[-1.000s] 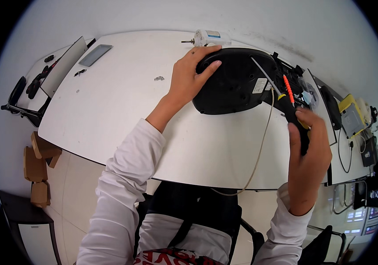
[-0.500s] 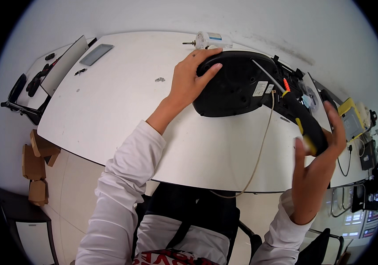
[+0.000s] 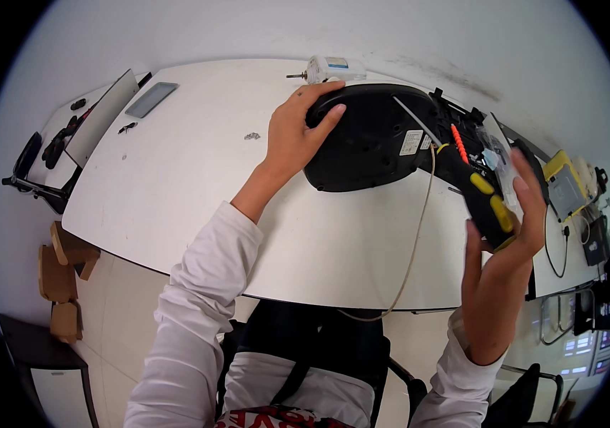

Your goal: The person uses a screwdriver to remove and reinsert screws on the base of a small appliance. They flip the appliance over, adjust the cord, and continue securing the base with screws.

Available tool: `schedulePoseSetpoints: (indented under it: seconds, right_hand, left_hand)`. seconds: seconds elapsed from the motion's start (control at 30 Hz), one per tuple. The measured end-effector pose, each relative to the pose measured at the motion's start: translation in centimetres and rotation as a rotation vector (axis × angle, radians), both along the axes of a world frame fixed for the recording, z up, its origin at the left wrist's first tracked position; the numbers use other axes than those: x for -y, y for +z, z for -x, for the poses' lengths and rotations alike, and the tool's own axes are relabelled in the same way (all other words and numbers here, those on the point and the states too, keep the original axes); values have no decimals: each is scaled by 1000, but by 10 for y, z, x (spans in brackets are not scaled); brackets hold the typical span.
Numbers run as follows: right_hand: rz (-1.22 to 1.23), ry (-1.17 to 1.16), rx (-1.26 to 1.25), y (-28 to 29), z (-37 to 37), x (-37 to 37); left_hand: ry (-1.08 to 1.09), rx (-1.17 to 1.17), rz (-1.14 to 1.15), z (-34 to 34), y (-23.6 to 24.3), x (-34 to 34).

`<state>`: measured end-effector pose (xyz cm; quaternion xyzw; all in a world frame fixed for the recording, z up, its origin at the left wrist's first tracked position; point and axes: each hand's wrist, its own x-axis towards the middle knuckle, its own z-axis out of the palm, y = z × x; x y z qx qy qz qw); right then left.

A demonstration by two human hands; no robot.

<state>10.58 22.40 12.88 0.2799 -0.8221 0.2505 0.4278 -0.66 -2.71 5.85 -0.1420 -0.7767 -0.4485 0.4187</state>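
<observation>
A rounded black plastic housing (image 3: 366, 139) with white labels and recessed holes rests on the white table. A pale cable runs from it down to the table's near edge. My left hand (image 3: 294, 132) grips its upper left edge, thumb across the top face. Between the thumb and fingers of my right hand (image 3: 501, 264) is the black-and-yellow handle of a screwdriver (image 3: 487, 200). Its metal shaft points up and left across the housing, the tip over the upper part. Whether the tip sits in a hole I cannot tell.
Beyond the housing lies a white motor-like cylinder (image 3: 335, 69) with a metal shaft. A red-orange spiral piece (image 3: 459, 143), black parts and clear plastic bags crowd the right. Small metal pieces (image 3: 251, 135) and a grey tray (image 3: 151, 100) are on the left. Cardboard boxes (image 3: 57, 274) stand on the floor.
The screwdriver handle has turned, now showing different yellow patches. My right fingers have shifted around it. The whole view has moved slightly; my left hand keeps its hold on the housing.
</observation>
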Motion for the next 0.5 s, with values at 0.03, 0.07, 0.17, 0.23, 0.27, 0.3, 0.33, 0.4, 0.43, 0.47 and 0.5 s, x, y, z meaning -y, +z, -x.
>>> schedulePoseSetpoints:
  seconds: [0.03,0.07,0.17,0.23,0.27,0.3,0.33,0.4,0.43,0.47,0.5]
  right_hand:
    - [44,-51,100,4,-5,2]
    - [-31,-143,149,10,-5,-2]
    - [29,-288,375,14,-6,-3]
    - [34,-254,368,12,-8,-5]
    - [31,-156,253,7,-9,-3]
    - [29,-59,141,3,-10,-1]
    - [-60,-59,157,0,-9,-6]
    - [-61,-121,246,0,-11,-6]
    - [-67,-185,322,3,-12,-5]
    - [-73,-183,332,2,-10,-7]
    - [-77,-185,340,2,-8,-10]
  left_hand:
    - [0,-6,-5,0,0,0]
    - [0,-12,-10,1,0,0]
    - [5,-13,-36,1,0,0]
    - [35,28,-30,1,3,-3]
    - [49,49,-28,1,5,-4]
    - [62,58,2,0,7,-5]
    - [74,67,32,0,10,-5]
    - [89,95,67,-1,15,-7]
    - [92,113,73,-2,17,-7]
    - [95,132,79,-2,19,-8]
    - [102,138,85,-3,21,-9]
